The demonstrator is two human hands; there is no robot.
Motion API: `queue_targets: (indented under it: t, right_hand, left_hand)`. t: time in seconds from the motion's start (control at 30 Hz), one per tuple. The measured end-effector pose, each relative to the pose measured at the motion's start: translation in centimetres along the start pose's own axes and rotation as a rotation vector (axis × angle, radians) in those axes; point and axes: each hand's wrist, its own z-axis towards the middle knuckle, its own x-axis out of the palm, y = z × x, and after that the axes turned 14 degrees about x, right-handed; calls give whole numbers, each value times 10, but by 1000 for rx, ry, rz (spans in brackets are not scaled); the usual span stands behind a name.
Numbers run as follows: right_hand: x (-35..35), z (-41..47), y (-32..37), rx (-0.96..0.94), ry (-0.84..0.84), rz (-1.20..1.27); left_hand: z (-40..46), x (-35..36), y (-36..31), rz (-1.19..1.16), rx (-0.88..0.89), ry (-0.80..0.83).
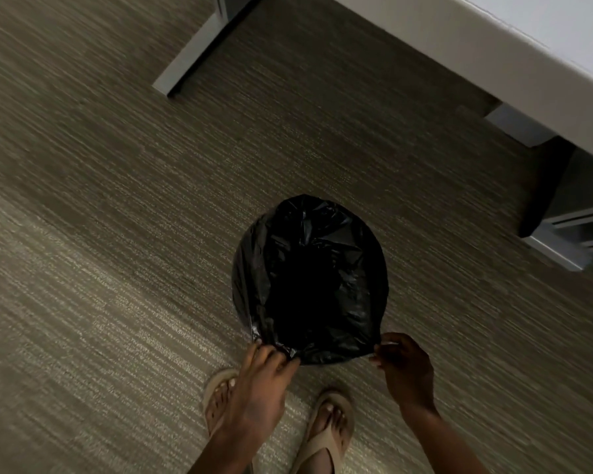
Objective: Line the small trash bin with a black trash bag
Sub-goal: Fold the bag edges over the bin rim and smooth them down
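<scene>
Both hands, left and right, pinching the black trash bag at the near rim of the floor-standing bin.

1. The black trash bag covers the small round bin, and its mouth is wide open, so the way down into it from above is free.
2. The left hand and right hand pinch the near edge of the bag, so that side is taken up.
3. Two feet in sandals stand just behind the hands.
4. The carpet to the left of the bin is bare and wide.
5. Past the bin, a white desk hangs over the floor on the right.
6. A grey desk leg stands far off, and a grey foot sits near the bin's right side.
</scene>
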Motion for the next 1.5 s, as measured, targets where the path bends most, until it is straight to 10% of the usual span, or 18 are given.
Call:
queue_targets:
  t: [0.13, 0.33, 0.77, 0.93, 1.03, 1.13, 1.27, 1.5]
  right_hand:
    - [13, 2, 5, -21, -14, -36]
    - [26, 4, 23, 200, 112, 402]
    - [73, 15, 75, 63, -12, 268]
    - [57, 20, 80, -121, -210, 52]
    - [48, 6, 79, -707, -427, -339]
    - [54, 3, 72, -1119, -256, -864]
    - [56, 4, 53, -1153, -3, -1372]
    - [30, 11, 57, -1127, 46, -1348]
  left_hand:
    - [-7, 7, 10, -328, -97, -341]
    - [0, -23, 22, -962, -834, -953]
    - [65, -42, 58, -1741, -866, -703]
    - [63, -56, 61, -805, -912, -866]
    - [74, -71, 48, -261, -216, -811]
    - [97, -73, 47, 14, 245, -302]
    - [110, -73, 81, 168, -23, 302]
    - [110, -82, 96, 293, -215, 524]
